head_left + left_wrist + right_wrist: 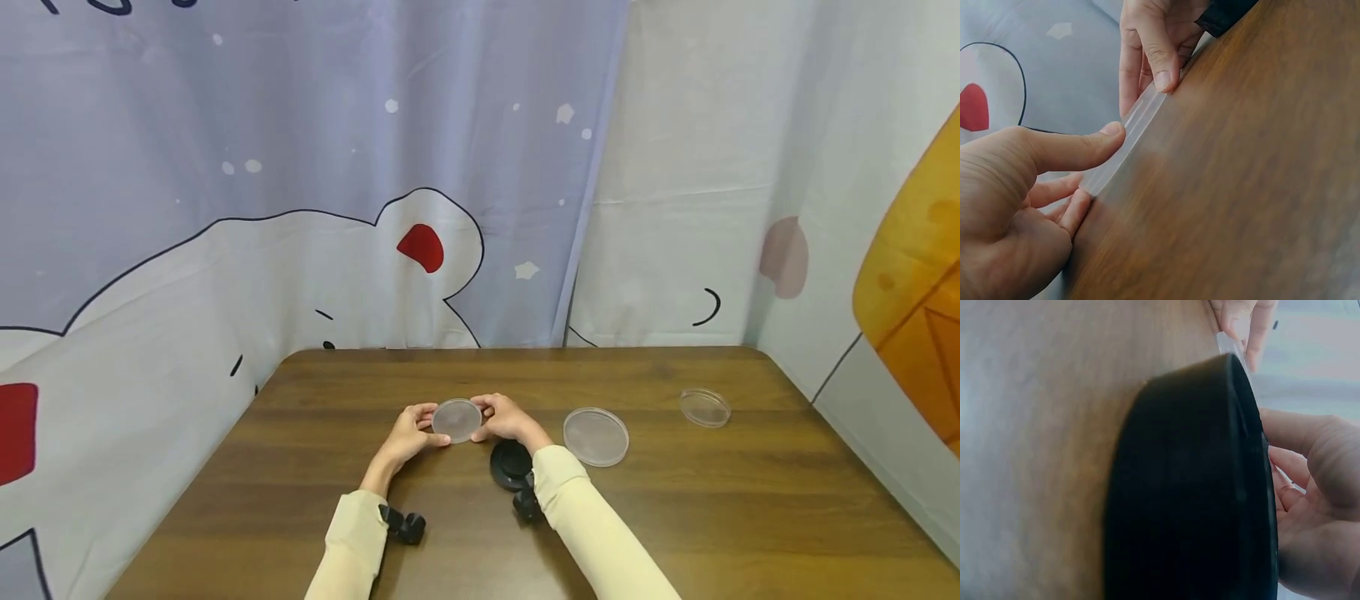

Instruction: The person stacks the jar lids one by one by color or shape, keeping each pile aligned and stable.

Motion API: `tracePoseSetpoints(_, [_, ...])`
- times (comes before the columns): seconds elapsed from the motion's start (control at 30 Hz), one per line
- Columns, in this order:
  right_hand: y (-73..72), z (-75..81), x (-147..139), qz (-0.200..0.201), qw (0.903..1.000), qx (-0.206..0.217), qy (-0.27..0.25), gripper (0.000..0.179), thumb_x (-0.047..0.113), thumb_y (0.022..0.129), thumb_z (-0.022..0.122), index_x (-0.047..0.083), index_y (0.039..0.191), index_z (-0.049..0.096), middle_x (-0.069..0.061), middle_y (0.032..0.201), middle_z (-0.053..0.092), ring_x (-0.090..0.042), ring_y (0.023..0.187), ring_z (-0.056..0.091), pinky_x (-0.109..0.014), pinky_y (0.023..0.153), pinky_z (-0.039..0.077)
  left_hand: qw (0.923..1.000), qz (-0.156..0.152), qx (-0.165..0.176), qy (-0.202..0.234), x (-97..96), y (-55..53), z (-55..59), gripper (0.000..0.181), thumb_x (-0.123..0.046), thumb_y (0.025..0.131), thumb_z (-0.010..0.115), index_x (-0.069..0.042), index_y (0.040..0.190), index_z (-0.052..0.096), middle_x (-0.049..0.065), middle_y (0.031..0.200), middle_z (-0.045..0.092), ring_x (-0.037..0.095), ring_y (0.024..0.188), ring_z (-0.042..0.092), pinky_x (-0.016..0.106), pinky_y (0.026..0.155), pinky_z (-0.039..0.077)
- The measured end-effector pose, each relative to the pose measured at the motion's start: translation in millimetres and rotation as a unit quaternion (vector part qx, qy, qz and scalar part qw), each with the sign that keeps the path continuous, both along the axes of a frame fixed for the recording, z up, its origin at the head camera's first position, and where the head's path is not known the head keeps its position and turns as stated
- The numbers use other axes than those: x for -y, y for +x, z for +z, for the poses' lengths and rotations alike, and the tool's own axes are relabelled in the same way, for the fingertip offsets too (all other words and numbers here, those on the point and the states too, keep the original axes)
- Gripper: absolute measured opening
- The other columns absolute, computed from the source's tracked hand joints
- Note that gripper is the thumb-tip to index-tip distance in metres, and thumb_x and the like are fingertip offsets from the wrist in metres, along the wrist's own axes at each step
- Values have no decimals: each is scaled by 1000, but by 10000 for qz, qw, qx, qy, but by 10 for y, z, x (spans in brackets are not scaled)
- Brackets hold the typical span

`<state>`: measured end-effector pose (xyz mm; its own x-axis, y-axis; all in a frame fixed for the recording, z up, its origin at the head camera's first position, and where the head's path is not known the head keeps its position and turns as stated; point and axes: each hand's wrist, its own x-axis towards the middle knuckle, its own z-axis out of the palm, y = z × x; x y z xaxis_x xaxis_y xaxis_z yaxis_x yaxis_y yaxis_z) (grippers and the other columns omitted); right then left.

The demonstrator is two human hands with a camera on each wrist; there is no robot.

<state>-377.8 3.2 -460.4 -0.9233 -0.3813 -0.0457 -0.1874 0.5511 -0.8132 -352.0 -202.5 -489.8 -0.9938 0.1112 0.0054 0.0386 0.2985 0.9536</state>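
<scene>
A shallow clear petri dish [457, 421] lies flat between both hands near the middle of the table. My left hand [407, 436] pinches its left side, thumb on the near rim and fingers round the far side. From the right, my right hand [507, 419] grips the opposite rim the same way. The left wrist view shows the clear wall of the dish [1124, 145] low over the wood, with a line running along it. Just below my right hand sits a black round, shallow container [512, 463], which covers much of the right wrist view and hides part of that hand's grip.
A larger clear round dish [596, 437] lies on the wooden table [660, 517] right of my right forearm. Farther right and back is a smaller clear dish [705, 407]. Printed curtains [495, 167] hang behind the table's far edge.
</scene>
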Motion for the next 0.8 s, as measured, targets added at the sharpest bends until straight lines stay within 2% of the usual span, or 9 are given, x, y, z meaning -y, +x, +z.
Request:
tracePoseSetpoints(0.13, [-25, 9, -44, 114, 9997, 173, -85, 66, 1, 71, 82, -3, 132, 57, -17, 122, 63, -24, 106, 58, -31, 91, 49, 9993, -68, 117, 345, 20, -20, -25, 70, 1, 76, 79, 9, 137, 45, 28, 134, 51, 41, 127, 51, 46, 108, 43])
tracePoseSetpoints(0.27, [-48, 16, -98, 237, 9981, 406, -389, 64, 3, 76, 79, -3, 134, 54, -18, 120, 63, -24, 106, 58, -31, 91, 49, 9959, -166, 235, 854, 46, -39, -47, 67, -1, 82, 73, 8, 140, 42, 27, 141, 48, 39, 132, 47, 41, 110, 43])
tracePoseSetpoints(0.4, [-74, 23, -162, 266, 9954, 579, -717, 64, 6, 79, 77, -1, 138, 51, -20, 122, 62, -27, 110, 61, -35, 95, 51, 9899, -192, 364, 1357, 23, -67, -52, 66, -3, 86, 70, 7, 143, 39, 26, 146, 44, 33, 132, 48, 26, 102, 47])
tracePoseSetpoints(0.5, [-103, 53, -215, 149, 9895, 785, -1206, 64, 9, 82, 75, 2, 140, 49, -21, 131, 59, -27, 113, 62, -42, 100, 50, 9780, -216, 398, 2036, -42, -102, -17, 64, 1, 89, 64, 7, 146, 35, 26, 149, 40, 22, 123, 55, 18, 91, 50])
tracePoseSetpoints(0.6, [-127, 138, -249, 26, 9788, 960, -1808, 64, 10, 85, 71, 6, 143, 46, -22, 138, 55, -28, 117, 61, -49, 106, 45, 9587, -196, 285, 2823, -123, -144, 70, 61, 7, 92, 56, 8, 147, 31, 26, 152, 33, 12, 113, 57, 17, 87, 51])
tracePoseSetpoints(0.67, [-135, 208, -263, 2, 9714, 980, -2161, 64, 11, 86, 70, 8, 145, 45, -22, 141, 52, -29, 119, 61, -51, 108, 42, 9441, -168, 209, 3285, -177, -172, 148, 60, 10, 92, 52, 8, 148, 29, 24, 155, 29, 11, 114, 55, 19, 89, 52])
tracePoseSetpoints(0.8, [-114, 373, -309, -58, 9613, 893, -2608, 64, 9, 87, 68, 11, 146, 44, -20, 147, 47, -33, 128, 56, -50, 111, 40, 9288, -164, 1, 3701, -294, -207, 327, 60, 11, 92, 49, 6, 149, 29, 19, 158, 26, 18, 127, 46, 22, 94, 51])
